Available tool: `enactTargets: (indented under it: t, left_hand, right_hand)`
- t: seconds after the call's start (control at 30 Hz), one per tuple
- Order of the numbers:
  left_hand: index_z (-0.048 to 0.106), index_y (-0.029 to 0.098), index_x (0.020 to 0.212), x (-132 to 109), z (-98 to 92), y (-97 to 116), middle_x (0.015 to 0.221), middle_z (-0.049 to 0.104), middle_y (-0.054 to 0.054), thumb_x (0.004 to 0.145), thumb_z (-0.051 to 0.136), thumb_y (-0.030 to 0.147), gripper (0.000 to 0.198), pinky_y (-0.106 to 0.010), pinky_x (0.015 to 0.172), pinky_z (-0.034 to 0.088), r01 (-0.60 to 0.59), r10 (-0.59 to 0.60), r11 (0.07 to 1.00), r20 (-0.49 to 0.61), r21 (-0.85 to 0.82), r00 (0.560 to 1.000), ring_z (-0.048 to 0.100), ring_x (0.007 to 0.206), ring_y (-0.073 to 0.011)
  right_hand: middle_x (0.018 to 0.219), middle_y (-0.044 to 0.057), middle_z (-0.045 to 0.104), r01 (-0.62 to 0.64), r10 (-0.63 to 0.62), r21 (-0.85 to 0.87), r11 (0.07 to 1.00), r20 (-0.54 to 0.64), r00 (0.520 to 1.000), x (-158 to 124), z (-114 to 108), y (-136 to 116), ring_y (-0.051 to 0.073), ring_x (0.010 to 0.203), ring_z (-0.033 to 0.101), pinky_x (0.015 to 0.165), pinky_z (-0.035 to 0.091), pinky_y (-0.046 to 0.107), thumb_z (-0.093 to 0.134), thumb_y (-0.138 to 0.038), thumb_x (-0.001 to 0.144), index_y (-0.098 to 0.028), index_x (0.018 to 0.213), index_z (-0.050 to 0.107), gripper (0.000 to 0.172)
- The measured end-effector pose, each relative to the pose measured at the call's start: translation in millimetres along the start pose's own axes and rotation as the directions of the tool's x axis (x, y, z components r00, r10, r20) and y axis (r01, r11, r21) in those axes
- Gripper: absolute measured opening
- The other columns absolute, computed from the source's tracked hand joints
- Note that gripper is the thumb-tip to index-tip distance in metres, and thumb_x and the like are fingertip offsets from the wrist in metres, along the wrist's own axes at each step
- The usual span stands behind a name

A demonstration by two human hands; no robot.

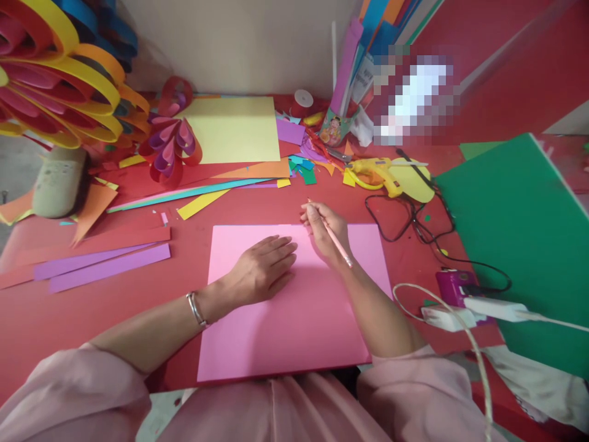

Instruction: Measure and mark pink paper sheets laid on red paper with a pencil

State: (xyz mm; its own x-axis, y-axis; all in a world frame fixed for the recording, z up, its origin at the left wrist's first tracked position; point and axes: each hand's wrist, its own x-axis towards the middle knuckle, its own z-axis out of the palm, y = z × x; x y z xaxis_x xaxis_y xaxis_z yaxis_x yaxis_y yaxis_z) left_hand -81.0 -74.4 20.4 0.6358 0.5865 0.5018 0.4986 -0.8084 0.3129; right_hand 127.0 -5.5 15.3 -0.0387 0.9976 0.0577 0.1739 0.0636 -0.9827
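A sheet of pink paper (pixel 304 325) lies on the red table in front of me. My left hand (pixel 264 268) rests flat on the sheet, left of its middle, with the fingers stretched out to the right. At the sheet's far edge, my right hand (pixel 327 233) grips a pink pencil (pixel 339 244). The pencil slants, its eraser end toward me and its tip pointing away past the fingers. Part of the paper is hidden under both hands and the right forearm.
Purple strips (pixel 110 268) and a grey case (pixel 59 183) lie left. Behind are a yellow sheet (pixel 234 130), paper scraps, scissors (pixel 338 155) and a cup (pixel 338 127). To the right are a yellow glue gun (pixel 384 174), looping cables, a purple power strip (pixel 455 285) and a green board (pixel 510 227).
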Motion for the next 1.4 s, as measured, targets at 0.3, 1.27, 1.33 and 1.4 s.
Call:
enactTargets:
  t: [0.3,1.27,1.33,1.4]
  left_hand:
    - [0.066,0.013,0.126,2.1,-3.0,2.6,0.132,0.075,-0.017,0.098,0.068,0.026,0.031,-0.056,0.110,0.059,0.002,-0.002,1.000,0.024,-0.006,1.000,0.069,0.131,-0.0353]
    - [0.063,0.013,0.133,4.1,-2.5,-0.4,0.134,0.074,-0.019,0.099,0.070,0.031,0.039,-0.056,0.107,0.059,0.012,-0.011,1.000,0.015,-0.023,1.000,0.068,0.132,-0.0362]
    - [0.064,0.012,0.133,4.5,-2.9,-0.3,0.133,0.074,-0.019,0.099,0.070,0.032,0.039,-0.056,0.107,0.059,0.010,-0.009,1.000,0.017,-0.022,1.000,0.068,0.132,-0.0363]
    - [0.064,0.012,0.133,4.8,-3.2,-0.4,0.133,0.074,-0.019,0.100,0.069,0.032,0.039,-0.056,0.106,0.060,0.010,-0.009,1.000,0.020,-0.017,1.000,0.069,0.131,-0.0362]
  right_hand:
    - [0.089,0.004,0.076,0.001,-0.001,0.000,1.000,-0.001,1.000,-0.1,0.3,-4.9,0.017,0.080,0.072,0.072,0.058,0.030,0.062,-0.060,0.100,-0.025,0.107,0.077,0.039]
    - [0.092,0.004,0.077,0.014,-0.013,-0.048,0.999,0.019,1.000,-0.3,-0.8,-5.0,0.018,0.083,0.072,0.077,0.057,0.032,0.059,-0.062,0.101,-0.025,0.108,0.076,0.041]
    - [0.092,0.005,0.077,0.006,-0.006,-0.039,0.999,0.020,1.000,-0.4,-0.7,-4.8,0.018,0.084,0.072,0.076,0.057,0.032,0.059,-0.063,0.101,-0.025,0.108,0.076,0.042]
    - [0.092,0.005,0.077,0.001,-0.001,-0.040,0.999,0.019,1.000,-0.6,-0.6,-5.4,0.018,0.084,0.072,0.075,0.057,0.032,0.059,-0.063,0.101,-0.025,0.107,0.077,0.042]
